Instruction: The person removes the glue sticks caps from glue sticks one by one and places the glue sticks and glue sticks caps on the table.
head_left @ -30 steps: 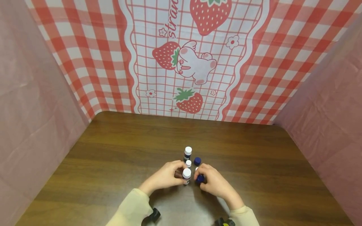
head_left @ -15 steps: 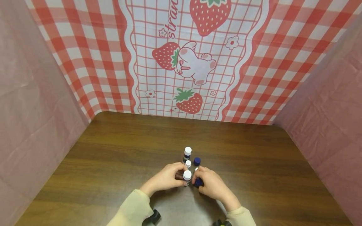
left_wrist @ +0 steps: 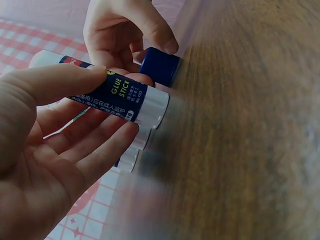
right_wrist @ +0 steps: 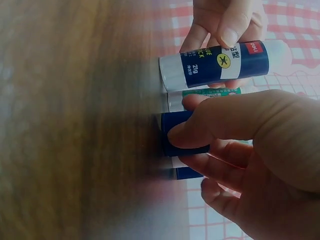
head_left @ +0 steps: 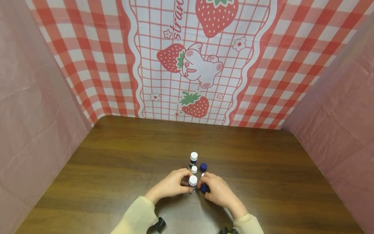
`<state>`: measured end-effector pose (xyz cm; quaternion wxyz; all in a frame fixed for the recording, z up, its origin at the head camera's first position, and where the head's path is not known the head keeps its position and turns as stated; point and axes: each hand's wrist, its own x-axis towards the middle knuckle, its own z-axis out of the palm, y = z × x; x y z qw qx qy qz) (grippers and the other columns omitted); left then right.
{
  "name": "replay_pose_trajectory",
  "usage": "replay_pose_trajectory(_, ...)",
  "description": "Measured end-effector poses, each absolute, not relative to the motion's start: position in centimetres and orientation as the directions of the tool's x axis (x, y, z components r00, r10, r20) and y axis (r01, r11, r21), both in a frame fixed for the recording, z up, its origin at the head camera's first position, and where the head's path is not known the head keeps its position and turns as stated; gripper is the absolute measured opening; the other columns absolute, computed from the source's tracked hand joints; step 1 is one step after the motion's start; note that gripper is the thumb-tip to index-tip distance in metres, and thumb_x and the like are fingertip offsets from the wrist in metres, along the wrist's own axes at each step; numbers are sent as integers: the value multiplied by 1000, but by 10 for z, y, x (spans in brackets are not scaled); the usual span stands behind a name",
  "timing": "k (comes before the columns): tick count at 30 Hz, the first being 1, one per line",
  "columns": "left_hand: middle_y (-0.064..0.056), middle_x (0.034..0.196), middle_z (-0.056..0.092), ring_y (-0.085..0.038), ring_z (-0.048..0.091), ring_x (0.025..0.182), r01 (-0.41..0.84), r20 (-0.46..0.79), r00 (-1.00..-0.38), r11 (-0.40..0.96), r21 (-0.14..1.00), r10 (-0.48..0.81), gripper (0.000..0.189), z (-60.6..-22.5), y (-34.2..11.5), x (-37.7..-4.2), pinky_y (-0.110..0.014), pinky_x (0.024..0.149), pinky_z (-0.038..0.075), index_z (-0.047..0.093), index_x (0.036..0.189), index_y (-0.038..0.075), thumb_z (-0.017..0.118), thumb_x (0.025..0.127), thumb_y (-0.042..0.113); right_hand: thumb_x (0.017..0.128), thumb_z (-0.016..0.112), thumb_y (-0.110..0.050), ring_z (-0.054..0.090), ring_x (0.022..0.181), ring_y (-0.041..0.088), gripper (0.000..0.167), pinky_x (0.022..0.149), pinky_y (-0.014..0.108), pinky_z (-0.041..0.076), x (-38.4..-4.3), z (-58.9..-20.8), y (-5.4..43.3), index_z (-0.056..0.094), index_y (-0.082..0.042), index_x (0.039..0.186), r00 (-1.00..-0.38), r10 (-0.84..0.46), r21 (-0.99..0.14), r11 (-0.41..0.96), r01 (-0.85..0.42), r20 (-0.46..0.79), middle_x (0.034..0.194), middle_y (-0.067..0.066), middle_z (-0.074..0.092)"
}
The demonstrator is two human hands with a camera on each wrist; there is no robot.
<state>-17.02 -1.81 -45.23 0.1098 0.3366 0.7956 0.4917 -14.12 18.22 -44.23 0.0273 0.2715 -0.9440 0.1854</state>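
Note:
My left hand [head_left: 172, 183] holds an upright glue stick [head_left: 193, 180] between thumb and fingers. Its dark blue label with "GLUE STICK" print faces the left wrist view, and its white base is close to the tabletop. Just to the right, my right hand [head_left: 220, 190] pinches a dark blue cap [right_wrist: 184, 132] between thumb and fingers, low over or on the table; whether it touches the wood I cannot tell. Behind the held stick stand a smaller white-capped stick [head_left: 194, 169] and another glue stick [head_left: 193, 160] with a white top.
A second blue cap [head_left: 203, 167] stands beyond my right hand. A small white top [head_left: 203, 175], partly hidden by the fingers, is between the two blue caps. The brown wooden table [head_left: 131, 143] meets a strawberry-print cloth [head_left: 187, 107] at the back, with pink cloth at both sides.
My right hand has shifted slightly left and toward me with the blue cap, nearer the glue stick. The left hand has hardly moved and keeps its hold.

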Motion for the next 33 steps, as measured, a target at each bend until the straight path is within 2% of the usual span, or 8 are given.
replay_pose_trajectory(16, -7, 98, 60, -19, 62, 92, 343, 109, -752, 245, 907, 650, 26, -457, -19, -171, -20, 76, 51, 58, 97, 3, 70, 74, 1, 57, 67, 4, 53, 83, 12, 32, 74, 32, 46, -142, -442, 183, 61, -14, 83, -851, -504, -365, 772, -520, 147, 87, -5, 54)
replay_pose_trajectory(24, -11, 94, 64, -15, 64, 84, 347, 97, -758, 273, 897, 645, 26, -457, -19, -173, -16, 70, 50, 58, 96, 4, 71, 74, 3, 58, 65, 6, 52, 82, 13, 33, 75, 33, 46, -143, -441, 183, 62, -13, 84, -855, -498, -390, 765, -512, 145, 87, -4, 54)
replay_pose_trajectory(33, -8, 96, 65, -16, 64, 87, 367, 89, -774, 329, 870, 627, 28, -447, -22, -170, -18, 73, 50, 58, 97, 6, 72, 72, 3, 59, 67, 3, 51, 81, 13, 30, 72, 33, 45, -140, -437, 182, 61, -13, 84, -858, -493, -357, 782, -510, 145, 85, -3, 55)
